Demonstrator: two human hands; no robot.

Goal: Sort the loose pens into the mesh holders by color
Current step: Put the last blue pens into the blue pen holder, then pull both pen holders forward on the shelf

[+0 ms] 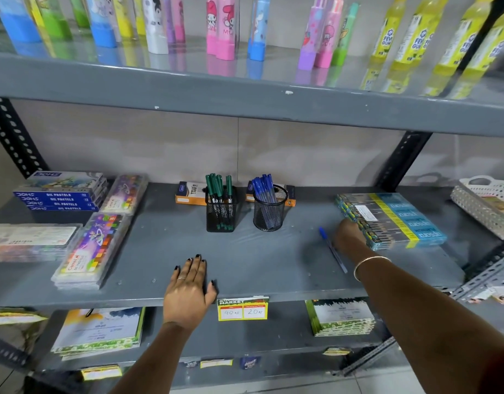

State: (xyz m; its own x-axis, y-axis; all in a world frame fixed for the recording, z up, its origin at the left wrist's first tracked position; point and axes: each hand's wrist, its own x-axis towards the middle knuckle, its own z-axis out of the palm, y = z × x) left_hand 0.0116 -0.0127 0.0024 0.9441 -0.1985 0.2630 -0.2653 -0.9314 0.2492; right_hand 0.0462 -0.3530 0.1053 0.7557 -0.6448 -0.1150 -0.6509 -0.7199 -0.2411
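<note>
Two black mesh holders stand mid-shelf: a square one (220, 216) with several green pens and a round one (269, 214) with several blue pens. One loose blue pen (331, 248) lies on the grey shelf (259, 268) right of the holders. My right hand (348, 237) rests over its middle, fingers curled down at the pen; whether it grips the pen is hidden. My left hand (191, 282) lies flat and open on the shelf's front edge, holding nothing.
A stack of blue-yellow boxes (393, 217) lies right beside my right hand. Pastel boxes (63, 194) and colour sets (94, 248) fill the left side. Two orange pen boxes (189, 193) stand behind the holders. A white basket (489, 203) sits far right; the upper shelf overhangs.
</note>
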